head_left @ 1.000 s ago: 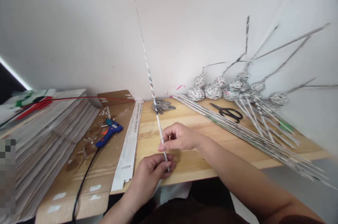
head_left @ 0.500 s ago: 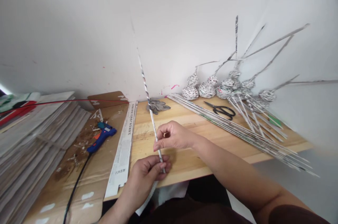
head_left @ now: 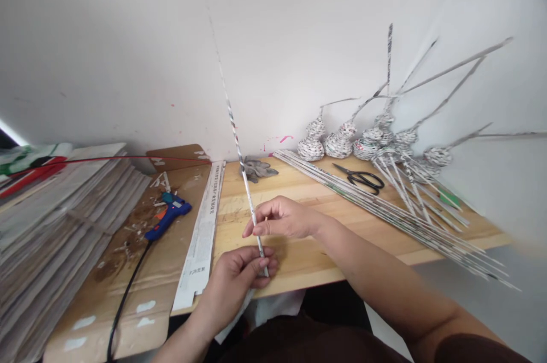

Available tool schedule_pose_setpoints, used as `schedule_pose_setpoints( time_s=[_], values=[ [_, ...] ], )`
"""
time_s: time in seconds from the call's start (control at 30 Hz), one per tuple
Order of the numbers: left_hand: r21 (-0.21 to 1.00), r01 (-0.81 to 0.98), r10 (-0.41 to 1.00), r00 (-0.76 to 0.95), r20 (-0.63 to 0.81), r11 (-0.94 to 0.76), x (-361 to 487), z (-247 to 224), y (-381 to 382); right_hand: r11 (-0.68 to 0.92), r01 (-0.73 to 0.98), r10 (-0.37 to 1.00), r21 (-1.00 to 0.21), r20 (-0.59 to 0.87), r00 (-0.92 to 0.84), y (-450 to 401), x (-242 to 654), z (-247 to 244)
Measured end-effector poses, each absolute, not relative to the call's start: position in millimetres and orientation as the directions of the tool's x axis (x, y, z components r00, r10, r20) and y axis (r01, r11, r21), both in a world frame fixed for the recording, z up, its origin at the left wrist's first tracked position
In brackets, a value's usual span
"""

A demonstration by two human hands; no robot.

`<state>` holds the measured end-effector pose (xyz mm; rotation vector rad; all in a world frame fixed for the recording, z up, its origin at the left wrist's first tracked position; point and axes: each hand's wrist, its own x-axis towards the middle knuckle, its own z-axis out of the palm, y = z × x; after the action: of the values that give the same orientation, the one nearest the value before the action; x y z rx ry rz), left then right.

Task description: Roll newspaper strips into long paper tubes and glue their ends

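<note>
A long thin rolled newspaper tube [head_left: 234,130] rises from my hands, leaning a little left toward the wall. Its lower end is pinched between the thumb and fingers of my left hand [head_left: 245,272], close to the table's front edge. Just above, my right hand [head_left: 280,217] has its thumb and fingertips closed around the tube. To the left lie flat strips of newspaper [head_left: 204,232]. Behind the tube's lower half, a grey glove [head_left: 258,170] rests on the wooden table [head_left: 294,180].
Several more paper tubes [head_left: 342,192] lie diagonally on the right, near black scissors [head_left: 361,178]. Woven paper gourds [head_left: 311,148] stand against the wall. On cardboard [head_left: 128,289] at left lie a blue glue gun [head_left: 168,219] with its cord and a tall newspaper stack [head_left: 55,226].
The right hand's fingers have shifted slightly on the tube, with the forefinger now reaching a bit farther left. The left hand keeps its pinch. The whole view has moved slightly.
</note>
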<state>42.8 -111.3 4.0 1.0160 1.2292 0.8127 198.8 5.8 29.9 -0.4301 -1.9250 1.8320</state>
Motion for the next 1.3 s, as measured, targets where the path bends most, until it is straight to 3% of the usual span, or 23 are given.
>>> schedule_pose_setpoints(
  time_s=[0.2,0.33,0.5,0.67,0.83,1.0,1.2,1.3],
  values=[
    [0.929,0.016,0.912,0.182,-0.367,0.37,45.5,10.1,-112.6,0.051,-0.067,0.66,-0.996,0.083,-0.746,7.5,198.8,30.8],
    [0.92,-0.013,0.907,0.17,-0.384,0.392,46.6,13.2,-112.0,0.068,-0.042,0.544,-0.997,0.073,-0.836,7.9,200.7,34.8],
    [0.931,0.003,0.918,0.162,-0.361,0.366,46.3,13.9,-111.9,0.048,-0.07,0.677,-0.996,0.083,-0.731,7.4,200.4,35.4],
    [0.933,0.015,0.923,0.147,-0.357,0.358,45.5,13.0,-111.6,0.045,-0.078,0.56,-0.996,0.09,-0.824,7.2,201.4,36.6],
    [0.935,0.039,0.923,0.152,-0.354,0.352,45.2,12.6,-112.5,0.07,-0.089,0.672,-0.994,0.113,-0.732,7.6,201.1,35.5],
    [0.94,0.031,0.929,0.14,-0.342,0.341,43.8,13.7,-112.1,0.1,-0.042,0.543,-0.994,0.09,-0.835,6.3,203.3,42.4],
    [0.939,0.06,0.927,0.146,-0.345,0.339,42.4,13.3,-111.6,0.117,-0.047,0.654,-0.992,0.113,-0.748,8.6,203.2,37.1],
    [0.949,0.044,0.938,0.144,-0.316,0.313,42.1,14.7,-111.4,0.125,-0.038,0.588,-0.991,0.105,-0.802,7.1,203.0,39.7]
  ],
)
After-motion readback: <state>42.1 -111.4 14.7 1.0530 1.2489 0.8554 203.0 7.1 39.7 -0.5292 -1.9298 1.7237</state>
